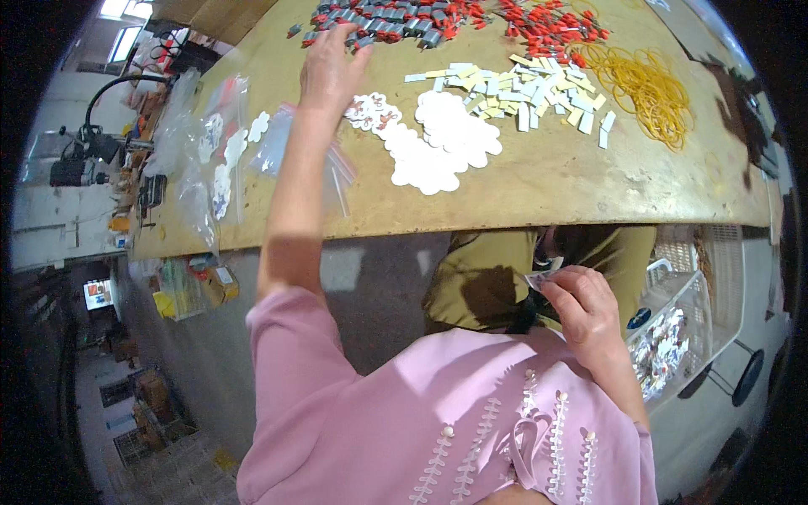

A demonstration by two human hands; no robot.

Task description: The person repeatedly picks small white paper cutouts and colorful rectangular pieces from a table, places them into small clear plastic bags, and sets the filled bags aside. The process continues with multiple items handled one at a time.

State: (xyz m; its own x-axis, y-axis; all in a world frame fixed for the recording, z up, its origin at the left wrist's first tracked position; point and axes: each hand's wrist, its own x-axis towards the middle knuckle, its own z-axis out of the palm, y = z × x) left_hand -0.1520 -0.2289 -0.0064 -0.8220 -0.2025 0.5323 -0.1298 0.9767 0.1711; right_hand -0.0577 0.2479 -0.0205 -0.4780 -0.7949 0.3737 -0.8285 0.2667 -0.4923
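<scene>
My left hand [330, 76] reaches to the far side of the table, its thumb apart from its fingers. The fingertips are at the near-left edge of a pile of small grey motors [391, 23] with red parts; no held item shows. Low over my lap, my right hand [585, 307] pinches a small clear plastic bag [539, 279]; what is inside it cannot be made out. White flower-shaped cards [442, 143] lie mid-table, with some printed ones [371, 113] beside my left wrist. Flat clear bags [337, 172] lie partly under my left forearm.
Pale yellow and white strips [526, 88], red wired pieces [551, 32] and yellow rubber bands [648, 93] spread across the table's right half. More plastic bags [198, 151] lie at its left edge. A white crate [703, 316] of filled packets [661, 349] stands beside my right arm.
</scene>
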